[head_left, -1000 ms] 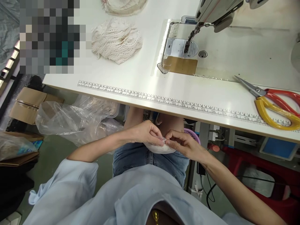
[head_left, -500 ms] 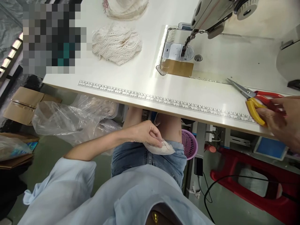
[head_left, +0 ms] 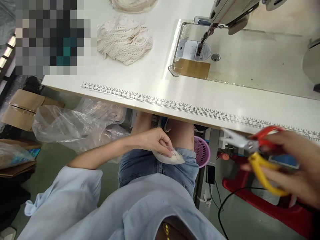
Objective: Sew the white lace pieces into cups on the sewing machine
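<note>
Over my lap, my left hand (head_left: 160, 142) pinches a small piece of white fabric (head_left: 175, 158), which hangs out below the fingertips. At the right, my right hand (head_left: 287, 163) grips scissors (head_left: 252, 146) with one red and one yellow handle. Their blades are parted and point left, just off the table's front edge; hand and scissors are smeared by motion. On the white table (head_left: 155, 86), a bunched pile of cream eyelet lace (head_left: 126, 40) lies at the back left.
A sewing machine (head_left: 202, 50) stands on the table, with a printed ruler (head_left: 165, 103) along the front edge. More cream fabric (head_left: 133, 5) lies behind the lace. Below are a purple basket (head_left: 202, 151), a red stool (head_left: 265, 203), clear plastic bags (head_left: 67, 128) and a cardboard box (head_left: 23, 108).
My right hand has lifted the scissors off the table and brought them left and toward me, and the blades have spread. My left hand stays over the lap with the fabric.
</note>
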Action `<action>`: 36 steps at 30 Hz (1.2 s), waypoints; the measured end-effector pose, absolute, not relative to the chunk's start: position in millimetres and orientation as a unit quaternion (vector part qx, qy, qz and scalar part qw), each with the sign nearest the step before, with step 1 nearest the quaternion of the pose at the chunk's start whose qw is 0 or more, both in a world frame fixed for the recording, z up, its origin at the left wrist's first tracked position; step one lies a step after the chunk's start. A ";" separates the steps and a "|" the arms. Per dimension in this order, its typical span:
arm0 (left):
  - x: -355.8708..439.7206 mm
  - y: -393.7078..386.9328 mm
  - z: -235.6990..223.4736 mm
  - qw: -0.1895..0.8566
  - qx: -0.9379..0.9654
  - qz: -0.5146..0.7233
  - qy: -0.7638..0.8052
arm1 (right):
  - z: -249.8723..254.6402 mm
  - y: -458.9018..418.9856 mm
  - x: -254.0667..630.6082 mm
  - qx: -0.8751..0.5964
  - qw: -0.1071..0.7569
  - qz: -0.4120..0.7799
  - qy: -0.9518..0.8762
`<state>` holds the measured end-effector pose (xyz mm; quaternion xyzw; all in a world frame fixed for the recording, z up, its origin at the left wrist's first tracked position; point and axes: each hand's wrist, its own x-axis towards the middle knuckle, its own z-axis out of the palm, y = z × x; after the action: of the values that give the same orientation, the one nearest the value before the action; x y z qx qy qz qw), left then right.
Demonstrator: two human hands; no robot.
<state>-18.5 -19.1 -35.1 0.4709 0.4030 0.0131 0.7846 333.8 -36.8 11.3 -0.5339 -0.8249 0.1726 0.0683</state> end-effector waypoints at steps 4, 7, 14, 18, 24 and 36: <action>-19.7 -18.7 -34.2 0.781 0.488 0.008 0.391 | 5.5 -58.8 288.0 -0.430 0.039 0.274 -0.859; -21.4 -20.4 -35.1 0.778 0.500 0.009 0.381 | -8.3 -59.7 276.2 -0.430 -0.003 0.338 -0.837; -24.9 -24.4 -40.8 0.780 0.503 0.015 0.372 | -20.0 -60.2 269.9 -0.429 -0.045 0.399 -0.809; -23.1 -24.7 -39.2 0.779 0.500 0.010 0.378 | -25.2 -62.1 268.6 -0.423 -0.031 0.420 -0.803; -22.5 -25.4 -37.8 0.779 0.498 0.010 0.380 | -31.4 -62.2 266.8 -0.409 -0.011 0.421 -0.810; -21.0 -24.9 -39.5 0.778 0.502 0.004 0.377 | -27.2 -61.6 267.1 -0.403 -0.025 0.432 -0.806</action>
<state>-21.0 -24.9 -39.5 0.5018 0.3773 0.0037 0.7783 267.1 -61.6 -27.2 -0.4031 -0.8064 0.4320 -0.0254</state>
